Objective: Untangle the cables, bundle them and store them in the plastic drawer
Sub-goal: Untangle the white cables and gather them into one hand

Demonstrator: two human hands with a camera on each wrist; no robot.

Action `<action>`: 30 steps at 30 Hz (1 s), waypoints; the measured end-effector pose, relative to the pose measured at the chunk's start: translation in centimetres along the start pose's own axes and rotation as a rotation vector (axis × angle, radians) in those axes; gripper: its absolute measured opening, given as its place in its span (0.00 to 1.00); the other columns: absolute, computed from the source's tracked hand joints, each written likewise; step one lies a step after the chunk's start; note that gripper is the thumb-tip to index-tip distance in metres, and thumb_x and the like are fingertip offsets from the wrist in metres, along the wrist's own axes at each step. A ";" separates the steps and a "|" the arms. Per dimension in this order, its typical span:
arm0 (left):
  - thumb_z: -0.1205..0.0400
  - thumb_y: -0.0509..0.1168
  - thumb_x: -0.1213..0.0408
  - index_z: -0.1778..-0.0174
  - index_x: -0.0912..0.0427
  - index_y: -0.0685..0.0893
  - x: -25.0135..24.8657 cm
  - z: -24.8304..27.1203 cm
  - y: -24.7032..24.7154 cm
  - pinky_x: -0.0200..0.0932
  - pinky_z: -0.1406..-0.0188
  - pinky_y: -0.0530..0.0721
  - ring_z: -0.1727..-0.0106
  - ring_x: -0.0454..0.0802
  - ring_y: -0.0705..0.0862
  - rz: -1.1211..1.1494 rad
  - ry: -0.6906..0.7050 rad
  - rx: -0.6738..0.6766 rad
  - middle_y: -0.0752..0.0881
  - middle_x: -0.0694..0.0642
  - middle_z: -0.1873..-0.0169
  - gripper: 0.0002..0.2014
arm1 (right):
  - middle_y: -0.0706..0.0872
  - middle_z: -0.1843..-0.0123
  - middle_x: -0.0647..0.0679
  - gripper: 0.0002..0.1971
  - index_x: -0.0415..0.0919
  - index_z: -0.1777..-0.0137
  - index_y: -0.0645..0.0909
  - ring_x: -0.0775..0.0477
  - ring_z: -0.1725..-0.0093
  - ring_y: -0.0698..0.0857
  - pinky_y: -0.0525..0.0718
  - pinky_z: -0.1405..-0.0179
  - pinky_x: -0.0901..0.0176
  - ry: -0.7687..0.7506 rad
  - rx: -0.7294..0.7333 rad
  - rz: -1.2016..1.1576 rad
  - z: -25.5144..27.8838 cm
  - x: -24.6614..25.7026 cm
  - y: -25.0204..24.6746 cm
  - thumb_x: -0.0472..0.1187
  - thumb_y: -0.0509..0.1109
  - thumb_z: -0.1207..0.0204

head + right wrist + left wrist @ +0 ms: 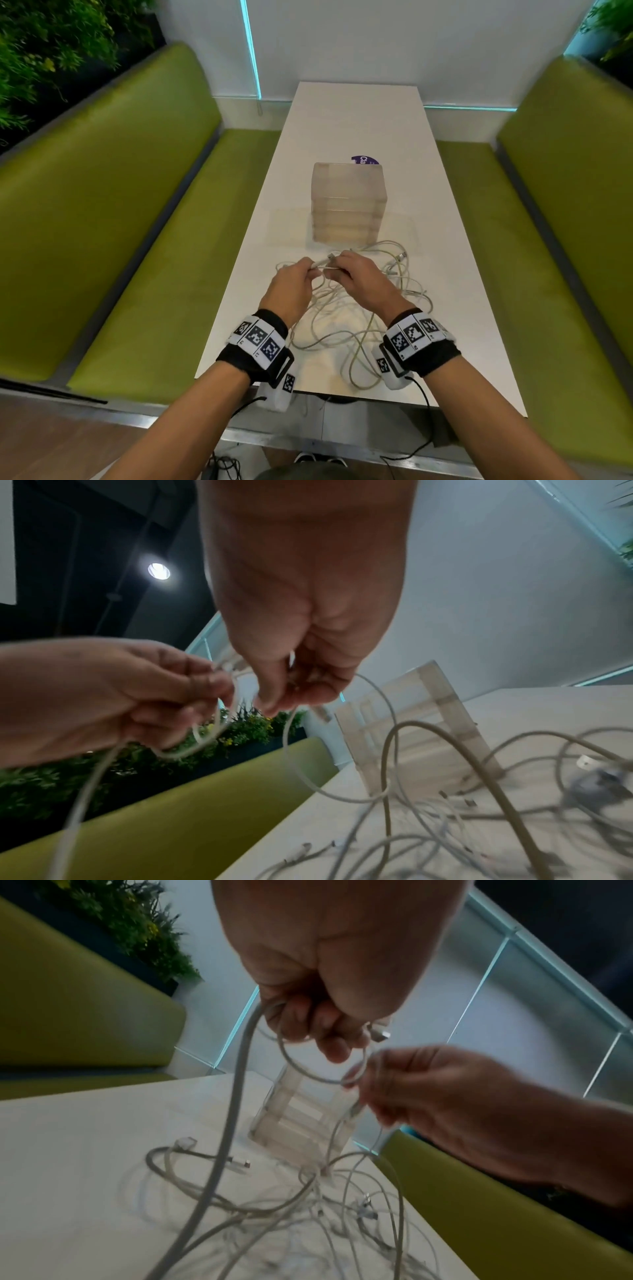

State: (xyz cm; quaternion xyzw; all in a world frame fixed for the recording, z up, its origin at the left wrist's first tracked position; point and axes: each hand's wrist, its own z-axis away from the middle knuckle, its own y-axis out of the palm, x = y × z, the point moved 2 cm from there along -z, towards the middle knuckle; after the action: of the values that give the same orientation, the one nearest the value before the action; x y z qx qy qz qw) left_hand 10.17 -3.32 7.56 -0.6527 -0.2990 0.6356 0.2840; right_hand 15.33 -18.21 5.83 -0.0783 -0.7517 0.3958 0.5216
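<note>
Left hand (293,287) raised above the near half of the white table (455,260), fingers curled round a pale cable; the left wrist view shows one thick grey-white strand (236,1096) running down from the fist to the heap below, and a silver-tipped plug (380,1034) poking out beside the thumb. Right hand (363,283) close alongside, nearly touching the left, fingertips pinching a thinner white strand (291,739) that loops between the two hands.

Cables (346,325): a loose tangle of off-white and beige cords of differing thickness, lying on the table under and to the right of both hands, loops crossing over one another. Several connector ends show in the pile, one near the right edge (403,255). One loop reaches close to the table's near edge.

Plastic drawer unit (348,202): translucent, frosted, several shallow tiers stacked, standing upright just beyond the tangle, mid-table. All tiers look pushed in from the head view. A purple round sticker (365,160) shows on the table behind it.

Green upholstered benches (113,219) flank the table on both sides.
</note>
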 end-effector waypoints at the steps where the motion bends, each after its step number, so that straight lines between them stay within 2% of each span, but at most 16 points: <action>1: 0.16 0.56 0.71 0.55 0.57 0.78 -0.2 0.0 -0.3 0.43 0.63 0.76 0.60 0.57 0.81 -0.012 0.006 -0.022 0.81 0.49 0.65 0.07 | 0.79 0.59 0.50 0.06 0.39 0.50 0.86 0.51 0.57 0.78 0.72 0.56 0.59 0.034 -0.006 0.002 -0.1 -0.3 0.2 0.39 0.69 0.21; 3: 0.17 0.56 0.73 0.55 0.56 0.78 -0.6 0.2 -0.5 0.47 0.60 0.81 0.58 0.57 0.83 -0.031 0.027 -0.010 0.87 0.50 0.59 0.09 | 0.81 0.57 0.49 0.07 0.39 0.49 0.86 0.50 0.56 0.79 0.71 0.58 0.60 0.053 -0.001 0.064 -0.2 -1.0 1.0 0.41 0.69 0.22; 5: 0.18 0.55 0.74 0.56 0.54 0.77 -0.9 0.6 -0.8 0.50 0.56 0.83 0.55 0.57 0.85 -0.019 0.031 -0.016 0.88 0.51 0.55 0.11 | 0.82 0.53 0.46 0.07 0.39 0.49 0.86 0.47 0.53 0.81 0.70 0.59 0.62 0.083 0.013 0.143 -0.3 -2.2 1.7 0.39 0.68 0.21; 8: 0.18 0.55 0.76 0.61 0.53 0.74 -0.9 0.9 -2.2 0.42 0.61 0.79 0.60 0.52 0.83 0.088 0.028 -0.091 0.87 0.48 0.57 0.13 | 0.83 0.51 0.46 0.06 0.38 0.52 0.88 0.47 0.49 0.83 0.69 0.56 0.65 0.203 0.010 0.078 0.2 -3.8 1.4 0.35 0.68 0.22; 9: 0.18 0.55 0.76 0.62 0.53 0.74 -0.9 1.0 -2.9 0.37 0.65 0.76 0.61 0.50 0.81 0.097 0.034 -0.076 0.86 0.47 0.58 0.13 | 0.83 0.50 0.47 0.06 0.40 0.51 0.88 0.48 0.51 0.82 0.70 0.54 0.64 0.212 0.026 0.037 0.6 -3.7 1.2 0.36 0.69 0.22; 12: 0.18 0.54 0.78 0.60 0.57 0.78 -0.6 1.6 -3.4 0.32 0.67 0.71 0.61 0.50 0.78 0.047 0.045 0.072 0.86 0.50 0.59 0.13 | 0.83 0.46 0.48 0.14 0.52 0.43 0.82 0.49 0.56 0.83 0.80 0.56 0.63 0.171 0.058 -0.200 2.1 -2.0 0.7 0.33 0.68 0.22; 14: 0.19 0.54 0.78 0.57 0.61 0.82 -0.4 2.3 -3.1 0.27 0.68 0.70 0.63 0.48 0.76 0.050 0.049 0.126 0.83 0.47 0.64 0.13 | 0.83 0.41 0.51 0.20 0.58 0.38 0.79 0.47 0.53 0.85 0.86 0.53 0.59 0.166 0.088 -0.416 3.3 0.1 0.0 0.33 0.68 0.23; 16: 0.18 0.57 0.75 0.62 0.58 0.82 -0.3 3.0 -2.8 0.25 0.70 0.70 0.67 0.45 0.75 0.075 0.038 0.182 0.79 0.43 0.72 0.13 | 0.82 0.38 0.52 0.23 0.59 0.32 0.77 0.50 0.50 0.86 0.87 0.47 0.55 0.180 0.167 -0.509 4.0 2.0 -0.3 0.41 0.73 0.25; 17: 0.17 0.58 0.73 0.66 0.55 0.79 -0.3 3.3 -2.6 0.26 0.71 0.70 0.68 0.45 0.75 0.086 0.042 0.227 0.78 0.45 0.74 0.14 | 0.82 0.38 0.51 0.26 0.60 0.30 0.75 0.50 0.49 0.86 0.86 0.44 0.52 0.191 0.208 -0.510 4.2 2.5 -0.2 0.45 0.76 0.28; 19: 0.16 0.59 0.67 0.69 0.55 0.79 -0.1 3.8 -2.1 0.31 0.71 0.70 0.70 0.46 0.75 0.132 0.061 0.327 0.79 0.50 0.74 0.15 | 0.83 0.42 0.43 0.33 0.58 0.27 0.72 0.48 0.51 0.86 0.87 0.47 0.50 0.196 0.258 -0.529 4.5 3.3 0.1 0.43 0.79 0.30; 22: 0.14 0.60 0.63 0.59 0.60 0.84 -0.2 5.0 -2.1 0.38 0.70 0.70 0.73 0.44 0.73 0.359 0.054 0.391 0.81 0.57 0.73 0.11 | 0.84 0.50 0.29 0.32 0.55 0.27 0.74 0.46 0.60 0.84 0.84 0.61 0.57 0.171 0.315 -0.669 5.1 3.6 0.4 0.31 0.76 0.29; 23: 0.14 0.60 0.63 0.53 0.61 0.85 -0.2 5.4 -2.3 0.37 0.73 0.69 0.75 0.44 0.71 0.503 0.024 0.380 0.79 0.57 0.75 0.09 | 0.83 0.54 0.30 0.29 0.54 0.31 0.77 0.45 0.61 0.84 0.84 0.63 0.57 0.165 0.347 -0.689 5.4 3.6 0.5 0.29 0.75 0.29; 25: 0.16 0.60 0.63 0.42 0.64 0.83 -0.1 6.1 -2.7 0.35 0.77 0.65 0.78 0.43 0.67 0.768 -0.034 0.334 0.76 0.56 0.77 0.12 | 0.83 0.61 0.39 0.23 0.50 0.37 0.81 0.44 0.64 0.85 0.84 0.64 0.57 0.181 0.408 -0.691 6.2 3.4 0.7 0.28 0.75 0.29; 26: 0.17 0.60 0.61 0.41 0.64 0.82 0.0 6.3 -2.8 0.35 0.78 0.63 0.79 0.43 0.65 0.848 -0.052 0.316 0.74 0.56 0.77 0.14 | 0.83 0.62 0.42 0.21 0.46 0.38 0.82 0.45 0.65 0.85 0.85 0.64 0.57 0.206 0.437 -0.683 6.7 3.3 1.1 0.28 0.75 0.29; 28: 0.18 0.59 0.60 0.45 0.65 0.82 0.0 6.7 -2.9 0.35 0.78 0.62 0.79 0.42 0.63 0.914 -0.063 0.290 0.74 0.54 0.78 0.14 | 0.83 0.63 0.43 0.17 0.38 0.39 0.83 0.45 0.66 0.85 0.85 0.63 0.58 0.257 0.492 -0.662 7.7 3.0 2.1 0.30 0.75 0.29; 30: 0.16 0.56 0.61 0.51 0.65 0.81 -0.1 6.9 -2.6 0.35 0.78 0.62 0.80 0.42 0.63 0.927 -0.073 0.287 0.74 0.52 0.78 0.12 | 0.84 0.63 0.42 0.16 0.37 0.40 0.84 0.45 0.66 0.86 0.86 0.62 0.57 0.296 0.540 -0.612 8.8 2.8 3.2 0.34 0.76 0.28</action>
State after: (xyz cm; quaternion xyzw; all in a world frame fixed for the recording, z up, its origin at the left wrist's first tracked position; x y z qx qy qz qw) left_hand 3.17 -1.72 9.39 -0.6488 0.1043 0.7523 0.0474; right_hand 5.68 -19.09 4.42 0.2315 -0.5269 0.3898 0.7189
